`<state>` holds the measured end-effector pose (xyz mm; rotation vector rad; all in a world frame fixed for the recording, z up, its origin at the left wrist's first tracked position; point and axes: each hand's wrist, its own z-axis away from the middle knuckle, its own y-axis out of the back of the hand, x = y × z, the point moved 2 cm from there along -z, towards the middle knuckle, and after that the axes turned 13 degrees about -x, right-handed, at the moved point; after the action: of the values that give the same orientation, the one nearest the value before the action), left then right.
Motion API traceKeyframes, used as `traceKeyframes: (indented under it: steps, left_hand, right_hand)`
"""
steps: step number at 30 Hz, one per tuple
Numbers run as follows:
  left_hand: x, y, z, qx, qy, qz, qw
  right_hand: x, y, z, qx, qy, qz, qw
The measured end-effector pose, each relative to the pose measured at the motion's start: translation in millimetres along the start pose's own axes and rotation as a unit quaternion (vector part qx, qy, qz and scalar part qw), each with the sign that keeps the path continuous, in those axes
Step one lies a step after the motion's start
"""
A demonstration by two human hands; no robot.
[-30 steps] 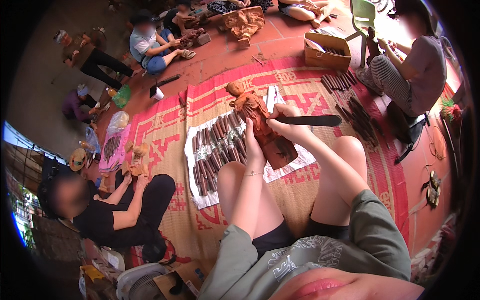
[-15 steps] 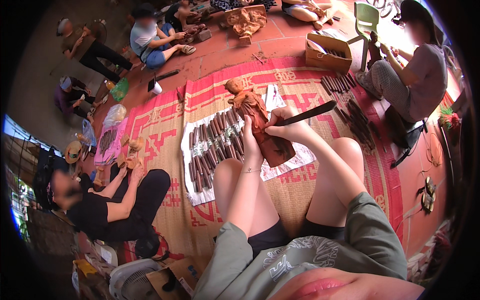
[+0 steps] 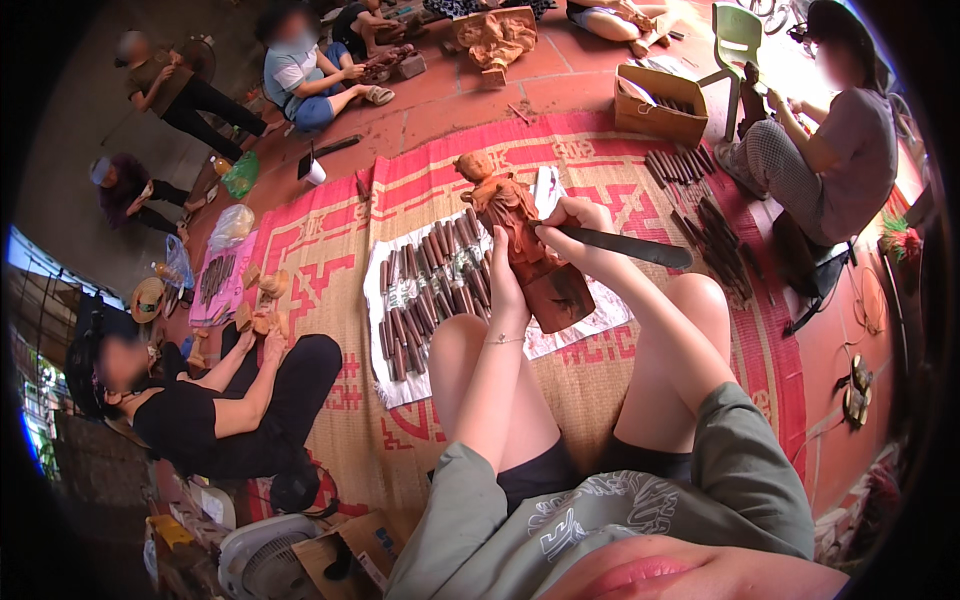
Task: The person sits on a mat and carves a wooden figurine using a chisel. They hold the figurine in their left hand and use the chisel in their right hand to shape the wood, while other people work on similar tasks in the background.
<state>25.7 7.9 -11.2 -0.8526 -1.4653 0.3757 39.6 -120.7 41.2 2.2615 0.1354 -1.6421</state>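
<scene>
My left hand (image 3: 509, 284) is wrapped round the side of a reddish-brown carved wooden figurine (image 3: 512, 213), which tilts with its head away from me and its block base (image 3: 560, 301) above my lap. In my right hand (image 3: 583, 243) is a carving tool (image 3: 640, 248) with a long, dark, flat handle sticking out to the right. My right fingers rest close to the figurine's robe; the tool's working end is hidden. Beyond my knees, a white cloth (image 3: 402, 392) carries several rows of dark-handled carving tools (image 3: 432, 285).
A red and tan woven mat (image 3: 400, 200) lies beneath me. More tools (image 3: 715, 245) and a cardboard box (image 3: 655, 118) are at the right, beside a seated person (image 3: 845, 150). At the left another person (image 3: 230, 400) holds a pale wooden carving (image 3: 268, 300). A fan (image 3: 270, 560) stands lower left.
The tool's handle has swung from pointing up and right to slightly down and right, with my right hand turning. The figurine has turned a little and shifted slightly right in my left hand.
</scene>
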Motion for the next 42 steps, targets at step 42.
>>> traceKeyframes:
  steps: [42]
  left_hand:
    - [21.1, -1.0, 0.5, -0.097, -0.037, 0.165, 0.981]
  right_hand:
    - [-12.5, 13.9, -1.9, 0.017, 0.07, -0.234, 0.97]
